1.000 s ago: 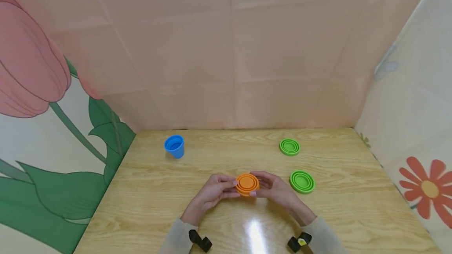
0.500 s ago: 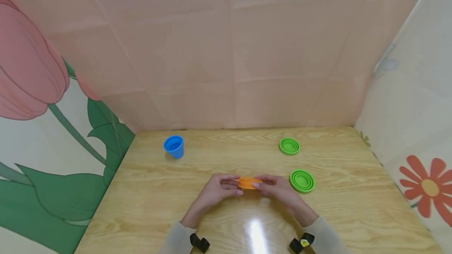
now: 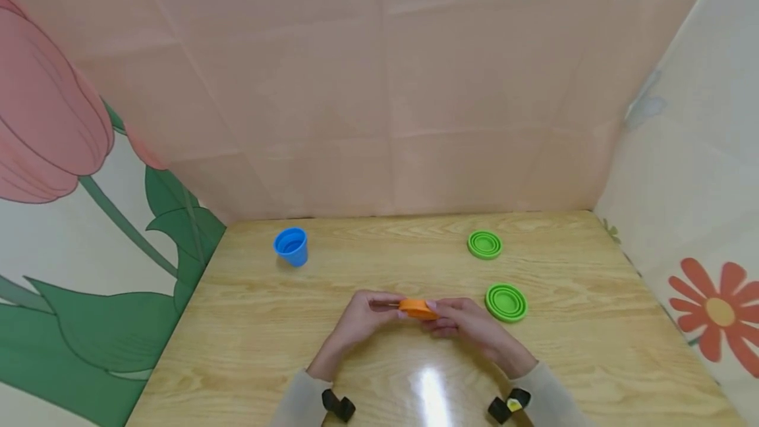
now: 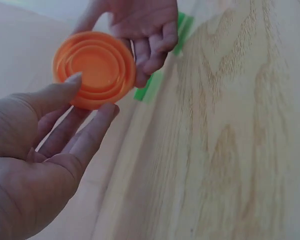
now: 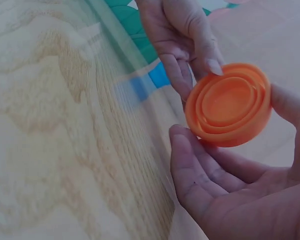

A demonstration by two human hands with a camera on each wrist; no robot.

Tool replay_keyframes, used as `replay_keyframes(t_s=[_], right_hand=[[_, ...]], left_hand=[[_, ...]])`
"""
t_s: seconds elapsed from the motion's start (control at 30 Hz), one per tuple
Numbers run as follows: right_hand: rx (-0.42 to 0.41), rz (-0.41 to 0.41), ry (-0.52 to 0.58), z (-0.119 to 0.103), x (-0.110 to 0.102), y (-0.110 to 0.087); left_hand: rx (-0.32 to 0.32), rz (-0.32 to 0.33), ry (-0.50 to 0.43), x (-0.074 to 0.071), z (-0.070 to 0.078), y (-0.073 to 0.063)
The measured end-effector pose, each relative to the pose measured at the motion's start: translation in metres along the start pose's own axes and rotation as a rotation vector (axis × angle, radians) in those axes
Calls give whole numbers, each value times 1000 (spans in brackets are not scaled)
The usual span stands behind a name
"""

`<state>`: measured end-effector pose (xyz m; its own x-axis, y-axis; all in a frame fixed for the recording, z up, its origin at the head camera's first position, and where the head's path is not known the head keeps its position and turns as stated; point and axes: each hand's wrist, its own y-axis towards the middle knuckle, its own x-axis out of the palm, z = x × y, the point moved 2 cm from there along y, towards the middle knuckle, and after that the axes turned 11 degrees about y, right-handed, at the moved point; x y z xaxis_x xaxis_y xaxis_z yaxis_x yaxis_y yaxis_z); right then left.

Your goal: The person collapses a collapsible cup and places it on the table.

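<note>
An orange collapsible cup [image 3: 418, 310], folded flat into rings, is held between both hands above the table. My left hand [image 3: 363, 313] pinches its left side, the thumb lying on the ringed face and fingers behind in the left wrist view, where the cup [image 4: 97, 67] shows nearly face-on. Opposite, my right hand [image 3: 471, 327] grips the right side with its thumb at the rim. Seen from the right wrist, the cup [image 5: 227, 102] has right-hand fingers beneath it. From the head, the cup appears almost edge-on.
On the wooden table [image 3: 237, 348], a blue cup [image 3: 292, 247] stands expanded at the back left. Two flattened green cups lie on the right, one green cup [image 3: 484, 244] behind the other green cup [image 3: 506, 302]. A pink backdrop [image 3: 385, 84] rises along the far edge.
The orange cup has tipped from its flat face showing toward the head to nearly edge-on. Fingers of both hands have shifted around its rim. The other cups stay put.
</note>
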<state>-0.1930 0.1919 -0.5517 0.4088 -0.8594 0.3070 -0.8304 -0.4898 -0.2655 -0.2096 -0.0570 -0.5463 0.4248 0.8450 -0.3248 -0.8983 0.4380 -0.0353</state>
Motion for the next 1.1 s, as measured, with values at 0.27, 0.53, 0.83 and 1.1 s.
replay_keyframes(t_s=[0.27,0.53,0.83,1.1], right_hand=[[-18,9,-50,-1,-4,1],[-26,55,15,-4,-7,-2],[-64,141,108,-3,-7,4],[-92,174,149,-6,-10,11]], left_hand=[[-39,3,-54,0,-3,1],[-146,-9,-314,3,-6,1],[-189,22,-292,5,-6,9],[-216,72,-326,5,-3,19]])
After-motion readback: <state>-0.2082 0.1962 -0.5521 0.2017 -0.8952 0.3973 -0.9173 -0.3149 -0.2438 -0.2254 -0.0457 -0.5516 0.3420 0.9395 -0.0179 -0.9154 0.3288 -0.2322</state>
